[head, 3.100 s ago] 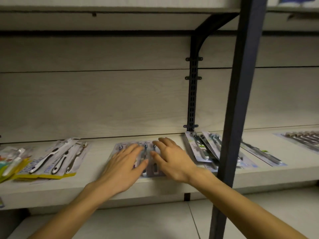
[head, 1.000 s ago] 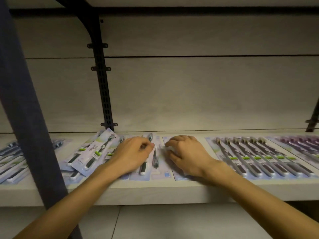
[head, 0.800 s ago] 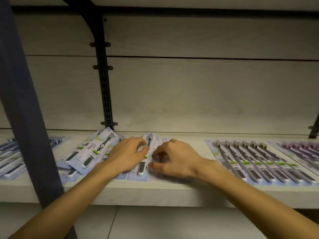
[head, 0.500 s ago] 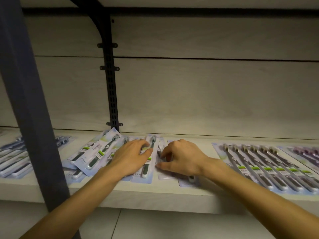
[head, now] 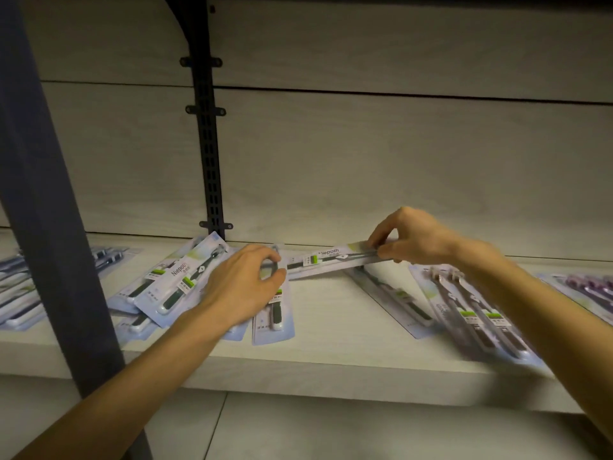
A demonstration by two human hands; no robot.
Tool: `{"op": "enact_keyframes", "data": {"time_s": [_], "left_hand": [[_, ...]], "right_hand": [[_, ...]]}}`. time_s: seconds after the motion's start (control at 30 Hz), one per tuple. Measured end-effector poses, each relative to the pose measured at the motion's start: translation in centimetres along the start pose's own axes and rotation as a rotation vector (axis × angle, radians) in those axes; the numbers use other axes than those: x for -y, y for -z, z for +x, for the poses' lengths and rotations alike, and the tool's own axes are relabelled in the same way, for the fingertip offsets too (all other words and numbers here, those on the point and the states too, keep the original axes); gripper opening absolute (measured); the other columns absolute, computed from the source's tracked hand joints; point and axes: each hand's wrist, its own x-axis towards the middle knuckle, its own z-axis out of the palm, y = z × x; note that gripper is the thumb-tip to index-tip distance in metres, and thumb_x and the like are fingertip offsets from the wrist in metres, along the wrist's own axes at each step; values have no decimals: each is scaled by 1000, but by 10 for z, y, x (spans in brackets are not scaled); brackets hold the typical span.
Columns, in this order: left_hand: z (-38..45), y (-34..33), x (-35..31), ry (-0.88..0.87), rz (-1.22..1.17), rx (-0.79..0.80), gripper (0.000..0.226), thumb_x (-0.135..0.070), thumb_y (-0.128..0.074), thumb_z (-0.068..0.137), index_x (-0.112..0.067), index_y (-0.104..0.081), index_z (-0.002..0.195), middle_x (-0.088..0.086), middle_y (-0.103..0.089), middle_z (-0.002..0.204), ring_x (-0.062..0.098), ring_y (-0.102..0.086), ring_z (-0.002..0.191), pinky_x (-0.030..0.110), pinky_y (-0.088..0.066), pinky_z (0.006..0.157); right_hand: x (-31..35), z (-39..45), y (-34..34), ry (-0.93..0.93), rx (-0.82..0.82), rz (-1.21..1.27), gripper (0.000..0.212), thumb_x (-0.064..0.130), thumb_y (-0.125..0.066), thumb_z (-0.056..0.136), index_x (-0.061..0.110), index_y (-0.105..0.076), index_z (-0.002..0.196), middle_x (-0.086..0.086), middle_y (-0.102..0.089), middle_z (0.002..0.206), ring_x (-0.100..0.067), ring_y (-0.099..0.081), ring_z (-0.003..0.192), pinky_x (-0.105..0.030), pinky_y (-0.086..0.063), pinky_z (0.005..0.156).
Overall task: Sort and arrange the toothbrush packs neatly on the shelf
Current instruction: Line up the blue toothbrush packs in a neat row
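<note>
Pale blue toothbrush packs lie on a light wooden shelf [head: 331, 330]. My right hand [head: 411, 239] pinches one pack [head: 326, 258] by its end and holds it raised and turned sideways above the shelf. My left hand [head: 243, 285] rests with curled fingers on a pack [head: 275, 313] lying flat, at the edge of a loose, overlapping pile of packs [head: 179, 283]. A single pack [head: 394, 298] lies angled under my right wrist. To the right, a row of packs [head: 474, 313] lies side by side, partly hidden by my right forearm.
A dark upright post [head: 49, 210] stands in front at the left. A black slotted bracket rail [head: 207, 134] runs up the back panel. More packs [head: 16, 293] lie behind the post; purple-toned packs [head: 587, 290] sit at far right. Tiled floor shows below.
My right hand has picked one pack up off the shelf and swung it up and to the right. The left hand stays on the pile. The view shifted slightly.
</note>
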Motion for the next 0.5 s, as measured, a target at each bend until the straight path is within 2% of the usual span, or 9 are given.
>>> {"op": "enact_keyframes", "data": {"time_s": [0.03, 0.1, 0.2, 0.3, 0.37, 0.43, 0.5], "left_hand": [[0, 0, 0, -5, 2, 1, 25, -41, -61, 93, -31, -65, 116, -12, -60, 129, 12, -59, 113, 27, -43, 83], [0, -1, -1, -22, 0, 9, 23, -40, -62, 93, -31, -65, 114, -13, -60, 126, 10, -61, 110, 28, -46, 83], [-1, -2, 0, -43, -42, 31, 21, -39, -63, 92, -31, -65, 111, -16, -60, 122, 5, -61, 108, 30, -48, 84], [-3, -3, 1, -77, -66, 70, 21, -39, -63, 92, -31, -64, 112, -17, -58, 122, 3, -59, 108, 28, -45, 81], [-4, -3, 0, -98, -76, 87, 21, -38, -62, 93, -30, -64, 113, -18, -58, 123, 0, -57, 104, 25, -41, 78], [-4, -3, -1, -112, -87, 105, 21, -37, -62, 95, -29, -65, 113, -18, -57, 122, -3, -54, 100, 22, -40, 79], [-5, -3, -1, -129, -83, 114, 20, -38, -61, 95, -30, -65, 114, -19, -58, 122, -3, -54, 102, 23, -43, 82]], "right_hand": [[-3, 3, 2, -19, -4, -8, 16, 15, -69, 83, 28, -77, 89, 10, -71, 73, -7, -64, 53, -19, -48, 53], [-9, 12, 3, -54, -17, 10, 8, 23, -71, 84, 26, -78, 86, 6, -73, 79, -18, -68, 62, -24, -52, 54], [-13, 30, -6, -93, -51, 22, 16, 38, -77, 82, 22, -78, 82, 0, -74, 83, -20, -67, 76, -32, -53, 69], [-10, 48, -24, -62, -59, -59, 15, 31, -76, 83, 18, -76, 91, -3, -74, 95, -24, -67, 91, -34, -54, 79], [-1, 54, -38, -17, -32, -65, 23, 25, -73, 84, 19, -73, 107, -1, -73, 103, -23, -66, 96, -31, -52, 84], [12, 56, -51, 57, -8, -67, 32, 22, -69, 87, 19, -68, 118, 0, -72, 108, -20, -65, 96, -30, -49, 86], [26, 56, -64, 129, 10, -71, 32, 21, -66, 89, 20, -67, 121, 1, -72, 111, -17, -61, 89, -29, -48, 85]]}}
